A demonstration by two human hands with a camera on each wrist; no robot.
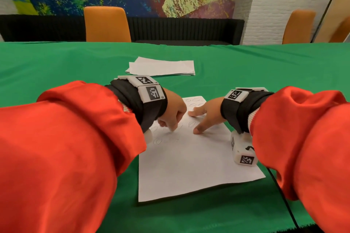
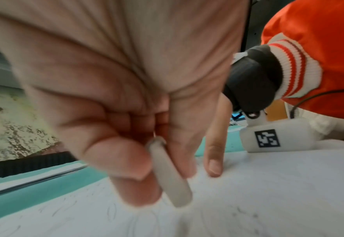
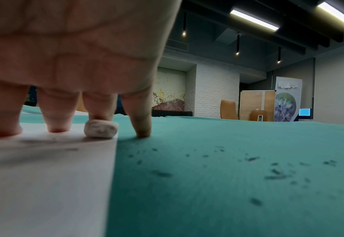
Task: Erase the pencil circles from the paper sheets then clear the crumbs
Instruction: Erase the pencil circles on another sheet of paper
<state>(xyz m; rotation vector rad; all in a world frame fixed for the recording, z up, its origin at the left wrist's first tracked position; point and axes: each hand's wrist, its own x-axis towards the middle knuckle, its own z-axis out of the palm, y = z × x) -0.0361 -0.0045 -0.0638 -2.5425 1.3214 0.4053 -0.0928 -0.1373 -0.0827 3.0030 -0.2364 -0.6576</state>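
A white paper sheet (image 1: 189, 162) lies on the green cloth, with faint pencil circles (image 1: 191, 124) on its far half. My left hand (image 1: 170, 119) is curled and pinches a white eraser (image 2: 171, 176) between thumb and fingers, its tip down on the sheet (image 2: 268, 192). My right hand (image 1: 197, 121) presses the sheet with straight, spread fingers (image 3: 55, 128); its outermost finger (image 3: 143, 133) touches the cloth beside the paper's edge. A white lump with grey smudges (image 3: 101, 130) sits at that edge behind the fingers. Dark crumbs (image 3: 276, 171) dot the cloth to the right.
A stack of white sheets (image 1: 161, 67) lies farther back on the table (image 1: 56, 66). Orange chairs (image 1: 107, 24) (image 1: 298, 26) stand behind the far edge. A black cable (image 1: 280, 195) runs from my right wrist off the near edge.
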